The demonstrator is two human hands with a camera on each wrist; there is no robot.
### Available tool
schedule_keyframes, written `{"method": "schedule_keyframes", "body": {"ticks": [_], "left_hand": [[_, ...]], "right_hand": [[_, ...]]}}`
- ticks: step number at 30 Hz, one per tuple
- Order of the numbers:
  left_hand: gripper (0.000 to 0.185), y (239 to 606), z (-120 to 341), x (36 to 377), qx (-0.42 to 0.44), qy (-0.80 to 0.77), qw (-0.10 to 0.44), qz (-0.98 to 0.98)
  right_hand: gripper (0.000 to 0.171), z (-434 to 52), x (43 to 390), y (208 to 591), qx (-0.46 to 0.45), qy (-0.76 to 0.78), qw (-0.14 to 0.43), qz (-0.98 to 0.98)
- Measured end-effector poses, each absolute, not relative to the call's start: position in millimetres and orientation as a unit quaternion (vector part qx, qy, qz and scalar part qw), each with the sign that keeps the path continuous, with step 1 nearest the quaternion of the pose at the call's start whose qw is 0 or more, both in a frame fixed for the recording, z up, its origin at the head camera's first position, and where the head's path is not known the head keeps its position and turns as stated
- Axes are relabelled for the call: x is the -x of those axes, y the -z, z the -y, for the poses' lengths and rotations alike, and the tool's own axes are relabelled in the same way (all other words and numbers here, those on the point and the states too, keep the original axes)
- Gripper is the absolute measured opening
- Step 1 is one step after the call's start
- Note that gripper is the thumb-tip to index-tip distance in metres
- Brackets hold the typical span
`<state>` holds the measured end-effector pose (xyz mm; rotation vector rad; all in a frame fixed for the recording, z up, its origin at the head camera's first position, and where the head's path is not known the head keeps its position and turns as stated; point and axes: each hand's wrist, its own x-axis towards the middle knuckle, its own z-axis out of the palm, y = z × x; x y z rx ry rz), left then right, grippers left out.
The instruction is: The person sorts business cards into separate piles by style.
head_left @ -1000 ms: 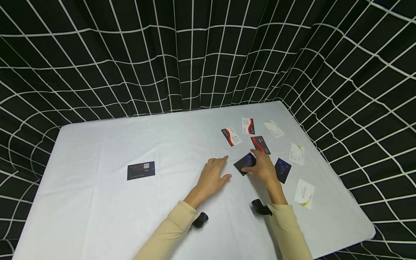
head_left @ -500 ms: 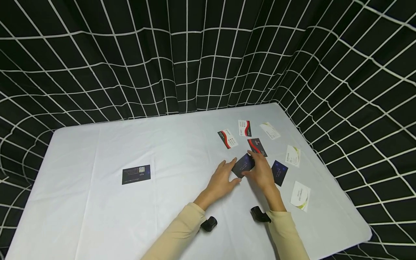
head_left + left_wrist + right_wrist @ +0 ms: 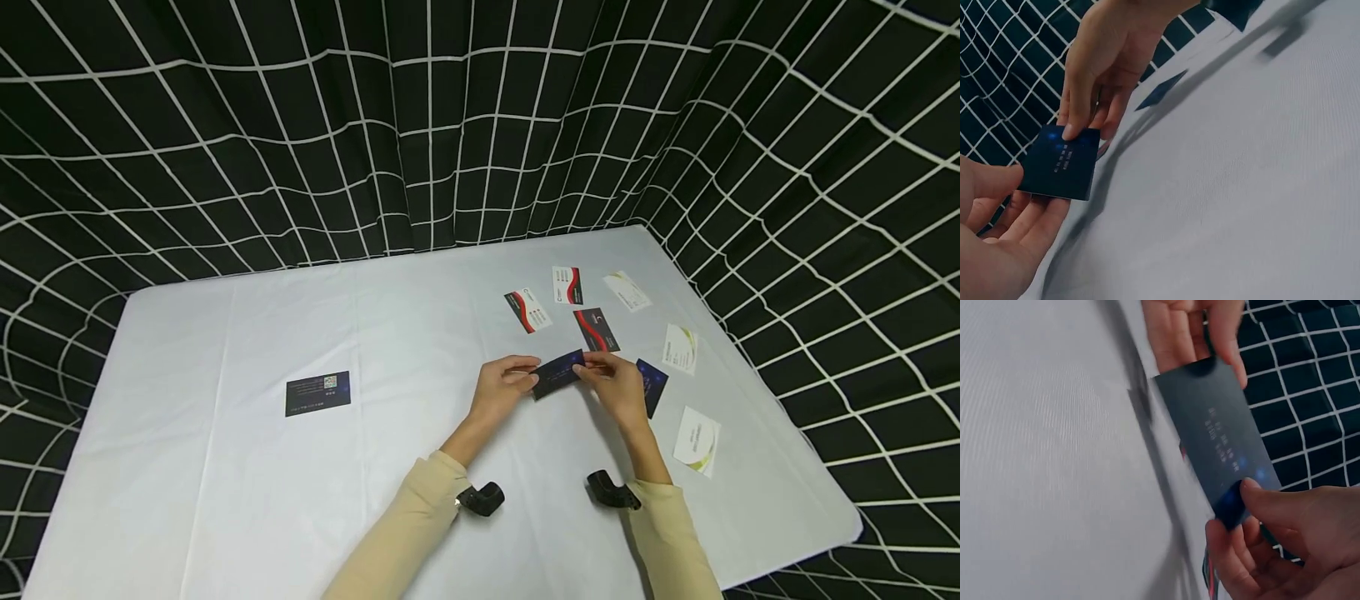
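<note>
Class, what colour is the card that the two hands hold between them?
The card is dark navy blue with small pale lettering; the right wrist view shows it best.

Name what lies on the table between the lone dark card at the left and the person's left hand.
Only bare white tablecloth separates the lone dark card from the left hand; the head view shows it.

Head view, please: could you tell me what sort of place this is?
Probably a staged recording booth, not a home or office: a black curtain with a white grid encloses a white-covered table, and both hands hold a dark business card among scattered others.
</note>
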<state>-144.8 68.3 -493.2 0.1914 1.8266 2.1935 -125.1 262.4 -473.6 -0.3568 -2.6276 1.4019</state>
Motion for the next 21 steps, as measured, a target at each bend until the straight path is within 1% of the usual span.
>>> {"method": "schedule_keyframes", "body": {"ticks": [4,7,10,14,17,21], "left_hand": [[0.033,492.7,-59.2,145.5,-0.047,-0.784,0.158,-0.598],[0.034,491.0,-49.6,146.1,-0.038,-0.792,0.156,-0.589],[0.037,489.6,-36.8,147.3,-0.031,-0.785,0.137,-0.603],[0.048,489.6,-19.3,149.3,-0.028,-0.779,0.116,-0.615],[0.049,489.1,-5.6,149.5,-0.028,-0.773,0.108,-0.625],[0.047,483.5,14.6,146.5,-0.017,-0.764,0.099,-0.638]], "right_hand": [[0.034,-256.8,125.8,471.1,0.123,-0.561,0.017,0.819],[0.037,-249.6,126.9,469.8,0.111,-0.611,-0.015,0.784],[0.042,-238.5,128.5,468.9,0.083,-0.643,-0.025,0.761],[0.049,-222.4,130.9,470.3,0.036,-0.67,-0.017,0.741],[0.047,-209.9,133.4,472.3,0.015,-0.675,-0.017,0.737],[0.045,-191.3,136.9,473.8,0.01,-0.677,-0.033,0.736]]}}
